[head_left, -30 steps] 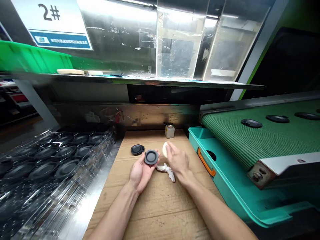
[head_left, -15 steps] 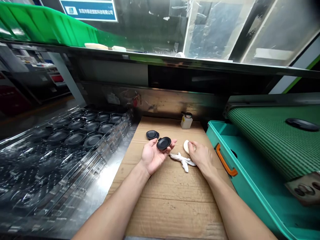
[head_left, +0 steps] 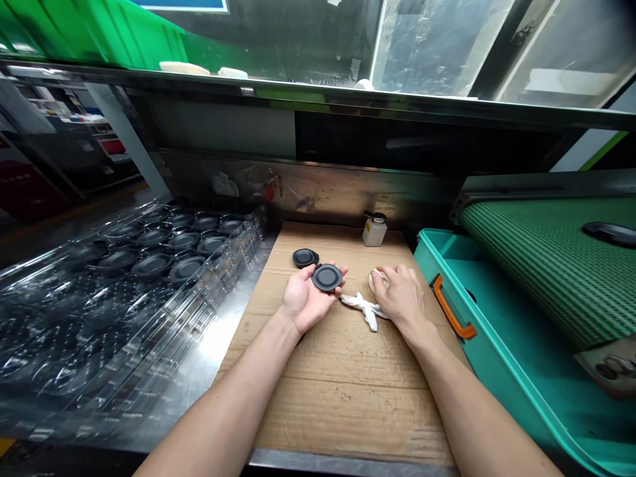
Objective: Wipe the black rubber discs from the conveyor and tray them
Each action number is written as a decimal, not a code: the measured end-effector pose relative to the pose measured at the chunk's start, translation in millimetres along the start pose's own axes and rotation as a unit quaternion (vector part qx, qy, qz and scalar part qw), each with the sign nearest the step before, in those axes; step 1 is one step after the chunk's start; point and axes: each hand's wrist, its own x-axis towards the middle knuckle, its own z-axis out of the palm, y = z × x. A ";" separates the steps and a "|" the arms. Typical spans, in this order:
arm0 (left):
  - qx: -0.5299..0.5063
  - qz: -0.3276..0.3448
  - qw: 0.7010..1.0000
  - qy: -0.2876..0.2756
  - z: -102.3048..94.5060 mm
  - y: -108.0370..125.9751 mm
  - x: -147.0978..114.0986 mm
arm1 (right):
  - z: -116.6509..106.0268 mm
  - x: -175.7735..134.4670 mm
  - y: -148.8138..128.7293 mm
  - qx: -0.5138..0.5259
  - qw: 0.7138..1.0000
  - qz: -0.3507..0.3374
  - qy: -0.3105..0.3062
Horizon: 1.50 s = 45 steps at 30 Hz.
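My left hand (head_left: 309,301) is turned palm up, holding a round black plastic case part (head_left: 326,277) on its fingers, the ringed face upward. Just behind it, a second black case part (head_left: 305,258) lies on the cardboard (head_left: 342,397). My right hand (head_left: 403,295) is low over the cardboard, thumb and fingers curled around a round white pad (head_left: 372,281), which they partly cover. Between the hands lies a knotted white cloth (head_left: 365,309), close to the right fingers. A small whitish bottle with a dark metal top (head_left: 374,230) stands at the back of the cardboard.
At left, clear plastic trays (head_left: 218,262) hold several black round parts. A teal bin (head_left: 501,377) with an orange handle (head_left: 450,310) borders the cardboard at right, beside a green conveyor belt (head_left: 541,258) carrying a black part (head_left: 611,234). A metal shelf (head_left: 318,88) crosses above.
The view has tipped down slightly. My left hand has tilted the black part so its face shows more fully. My right hand has turned further over the white pad, covering more of it.
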 end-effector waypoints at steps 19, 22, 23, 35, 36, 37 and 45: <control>0.210 0.004 0.977 0.027 -3.3 -31.5 6.3 | -21.2 -11.3 -37.7 0.238 0.950 -0.196 -0.049; 0.290 0.040 0.955 0.049 -3.1 -43.3 4.8 | -18.7 -12.7 -39.5 0.194 0.957 -0.206 -0.056; 0.313 0.050 0.947 0.062 -3.2 -45.6 4.5 | -18.2 -12.9 -39.5 0.179 0.960 -0.207 -0.059; 0.411 0.047 0.910 0.031 -15.5 -45.8 6.5 | -19.5 -8.3 -34.7 0.152 0.963 -0.208 -0.076; 0.408 0.045 0.912 0.025 -15.4 -45.6 6.1 | -19.8 -7.6 -33.5 0.158 0.962 -0.207 -0.085; 0.409 0.045 0.911 0.020 -15.1 -45.5 5.7 | -20.3 -7.0 -32.3 0.164 0.960 -0.206 -0.092; 0.464 0.058 0.884 0.007 -9.5 -45.9 1.9 | -24.6 -4.7 -25.2 0.185 0.952 -0.224 -0.097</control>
